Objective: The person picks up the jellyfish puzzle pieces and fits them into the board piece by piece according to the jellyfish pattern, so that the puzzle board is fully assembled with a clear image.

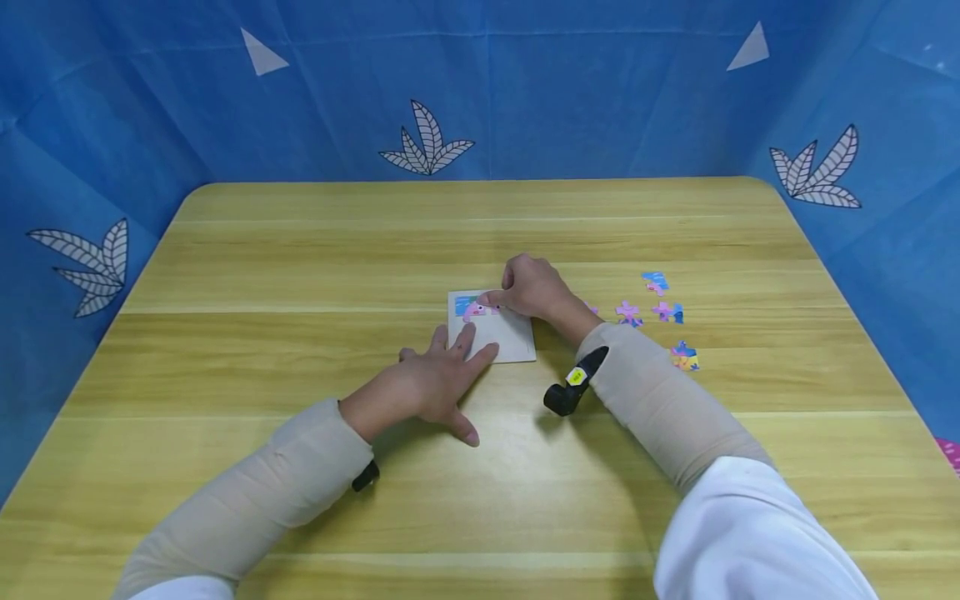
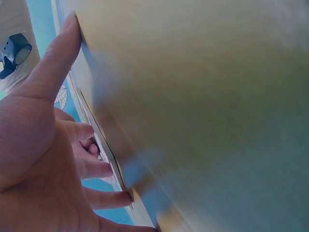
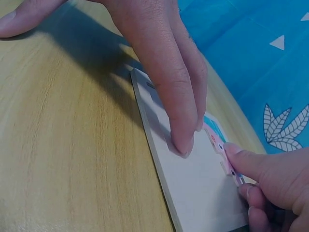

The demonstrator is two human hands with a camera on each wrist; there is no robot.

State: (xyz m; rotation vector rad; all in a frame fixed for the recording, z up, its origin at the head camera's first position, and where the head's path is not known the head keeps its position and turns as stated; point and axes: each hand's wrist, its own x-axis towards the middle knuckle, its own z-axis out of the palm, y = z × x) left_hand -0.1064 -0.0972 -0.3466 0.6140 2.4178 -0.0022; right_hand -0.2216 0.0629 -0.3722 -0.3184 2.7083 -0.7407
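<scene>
A small white puzzle board (image 1: 514,343) lies on the table, with joined pink and blue puzzle pieces (image 1: 474,312) along its far edge. My left hand (image 1: 437,380) is spread out, its fingertips resting on the left and near part of the board and its thumb out to the side over the table. At the far right of the board, my right hand (image 1: 534,288) has its fingers curled and its thumb on a pink puzzle piece (image 3: 227,166). In the right wrist view, the curled fingers sit at the board's far edge, by that piece's end.
To the right of the board lie several loose pieces: a blue and pink one (image 1: 655,282) farthest back, pink ones (image 1: 628,310) partly behind the right forearm, and a yellow and blue one (image 1: 686,357) nearer. A blue patterned cloth (image 1: 562,100) stands behind the wooden table (image 1: 300,250).
</scene>
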